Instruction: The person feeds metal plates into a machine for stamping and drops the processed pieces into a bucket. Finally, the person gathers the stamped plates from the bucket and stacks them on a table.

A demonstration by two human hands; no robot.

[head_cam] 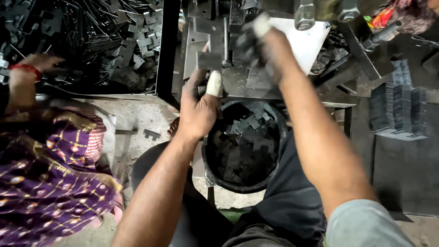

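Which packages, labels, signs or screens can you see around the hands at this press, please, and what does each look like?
None in view: no package, label, sign or screen.
Nearest container: a round black tub under the left hand, full of dark metal blanks.
The blurred right hand is up at the press bed.
A dark stack of blanks stands at right.

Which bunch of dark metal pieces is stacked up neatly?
The stack of plates at the far right, standing in tidy rows. The pieces in the round black bucket between the person's arms and the heap in the tray at upper left lie jumbled.
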